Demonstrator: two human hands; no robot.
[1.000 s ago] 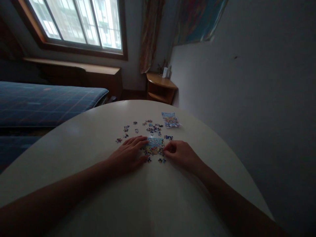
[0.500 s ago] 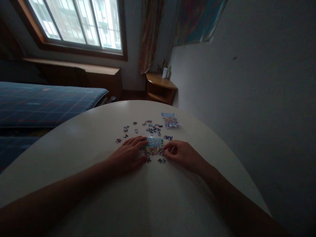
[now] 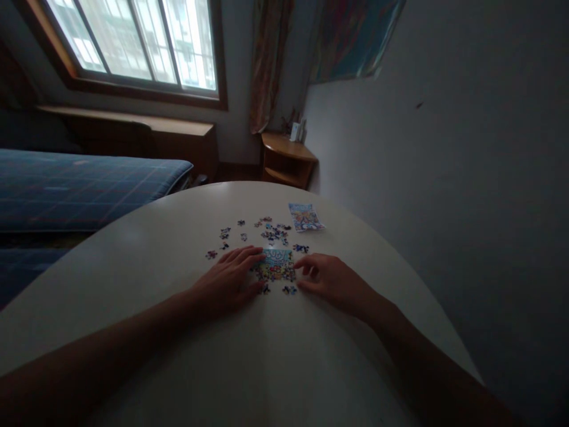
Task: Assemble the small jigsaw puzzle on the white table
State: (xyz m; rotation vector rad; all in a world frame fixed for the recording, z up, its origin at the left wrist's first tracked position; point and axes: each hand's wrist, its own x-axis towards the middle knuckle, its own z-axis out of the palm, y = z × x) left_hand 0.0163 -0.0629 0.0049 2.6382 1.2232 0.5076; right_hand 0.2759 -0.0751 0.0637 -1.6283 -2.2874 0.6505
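Observation:
A partly joined jigsaw puzzle (image 3: pixel 277 264), light blue at the top and many-coloured below, lies flat on the white table. My left hand (image 3: pixel 233 274) rests at its left side, fingers stretched out and fingertips over the puzzle's edge. At the right edge is my right hand (image 3: pixel 323 276), its thumb and index finger curved and apart, with no piece visible between them. Close to the near edge lie a few loose puzzle pieces (image 3: pixel 290 290), and another piece (image 3: pixel 266 289) is by my left thumb. Beyond the puzzle several loose pieces (image 3: pixel 274 233) are scattered.
A printed picture sheet (image 3: pixel 304 217) lies at the back right of the round white table (image 3: pixel 213 362). Past the table stand a bed with a plaid cover (image 3: pixel 89 190) and a wooden corner shelf (image 3: pixel 288 147). A wall (image 3: pixel 444 178) runs along the right.
My right thumb and index finger have opened slightly, with the thumb drawn a little lower. My left hand stays in place; the view has shifted slightly.

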